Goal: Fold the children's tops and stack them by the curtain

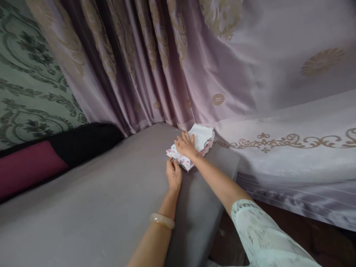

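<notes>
A small stack of folded cloth (pixel 202 134) lies near the far right corner of the grey padded surface. Its upper piece is plain white, and floral cloth (pixel 185 161) with pink prints shows below it, with frayed edges. My right hand (pixel 185 145) rests flat on the stack, palm down, fingers spread. At the near left corner of the stack, my left hand (pixel 174 174) has its thumb and fingers curled together on the floral cloth's edge. Its fingertips are partly hidden. A pale bangle (pixel 162 220) circles the left forearm.
A purple curtain (pixel 205 74) with gold patterns hangs behind and to the right, close to the stack. On the left lies a long black and maroon cushion (pixel 30 165) against the green patterned wall (pixel 30 70). The grey surface (pixel 91 207) drops off at its right edge.
</notes>
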Motion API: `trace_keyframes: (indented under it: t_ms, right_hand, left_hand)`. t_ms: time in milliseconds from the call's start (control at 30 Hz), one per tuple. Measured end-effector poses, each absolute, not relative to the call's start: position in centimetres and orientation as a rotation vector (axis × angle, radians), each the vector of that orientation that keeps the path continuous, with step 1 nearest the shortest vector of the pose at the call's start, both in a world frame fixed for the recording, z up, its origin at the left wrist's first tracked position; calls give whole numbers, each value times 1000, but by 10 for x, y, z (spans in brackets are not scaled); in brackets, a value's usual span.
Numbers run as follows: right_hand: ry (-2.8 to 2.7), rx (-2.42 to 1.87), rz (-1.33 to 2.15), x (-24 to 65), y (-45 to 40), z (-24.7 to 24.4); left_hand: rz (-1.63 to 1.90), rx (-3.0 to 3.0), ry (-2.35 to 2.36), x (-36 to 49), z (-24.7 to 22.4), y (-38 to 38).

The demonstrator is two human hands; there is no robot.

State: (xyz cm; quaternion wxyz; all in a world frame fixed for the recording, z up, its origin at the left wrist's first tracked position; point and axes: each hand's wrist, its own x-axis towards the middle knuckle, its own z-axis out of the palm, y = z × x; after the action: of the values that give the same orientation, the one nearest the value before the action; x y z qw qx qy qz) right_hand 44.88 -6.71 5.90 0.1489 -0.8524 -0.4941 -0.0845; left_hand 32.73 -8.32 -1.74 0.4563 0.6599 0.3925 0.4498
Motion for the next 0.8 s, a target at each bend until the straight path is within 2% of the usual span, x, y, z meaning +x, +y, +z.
trace_keyframes:
  t_ms: [167,533,800]
  right_hand:
    - [-1436,-2489,-166,428,-71,51]
    - [-1326,-2495,-284,413,-71,42]
    - [-1342,-2472,-55,435,-72,64]
  left_hand:
    - [1105,1563,970,329,-25,-79]
    - [1100,1553,969,327,-26,-78]
    - [1101,1545,982,328,-28,-76]
